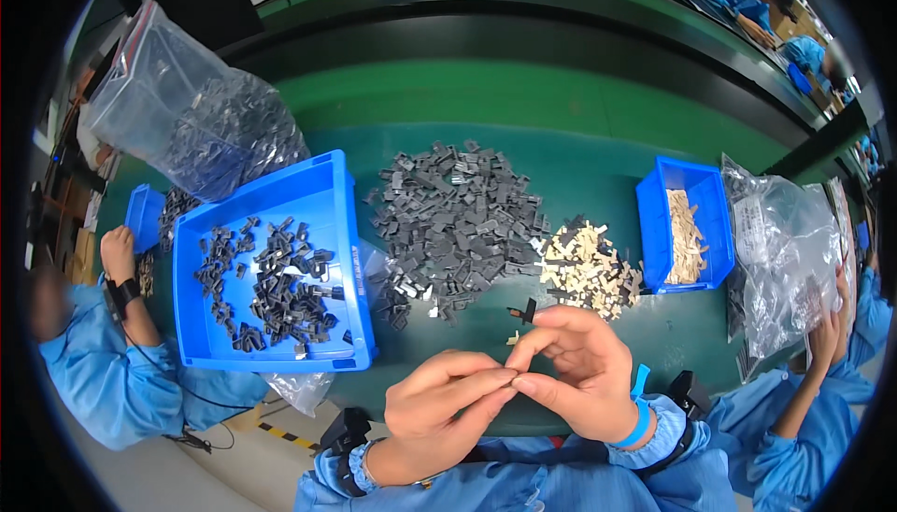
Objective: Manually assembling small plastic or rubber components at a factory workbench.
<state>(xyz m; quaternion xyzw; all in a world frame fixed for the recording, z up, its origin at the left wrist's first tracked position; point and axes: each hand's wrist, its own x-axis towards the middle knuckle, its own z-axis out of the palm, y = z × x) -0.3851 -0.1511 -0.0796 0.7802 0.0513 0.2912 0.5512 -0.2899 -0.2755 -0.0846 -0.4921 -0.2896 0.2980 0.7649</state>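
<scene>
My left hand (pixel 439 409) and my right hand (pixel 589 376) meet at the fingertips above the near edge of the green table. Both are closed in a pinch, and whatever lies between the tips is too small and covered to name. Just beyond my right hand's bent fingers shows a small black plastic part (pixel 529 311) with a brownish bit at its left end. Whether those fingers touch it, I cannot tell. A large heap of dark grey plastic parts (pixel 458 222) lies ahead, with a smaller pile of cream-coloured pieces (pixel 584 264) to its right.
At the left stands a big blue tray (pixel 350 260) with black parts inside, a clear bag of dark parts (pixel 215 129) behind it. A blue bin (pixel 656 232) of tan strips and a clear plastic bag (pixel 780 250) are at the right. Co-workers sit on both sides.
</scene>
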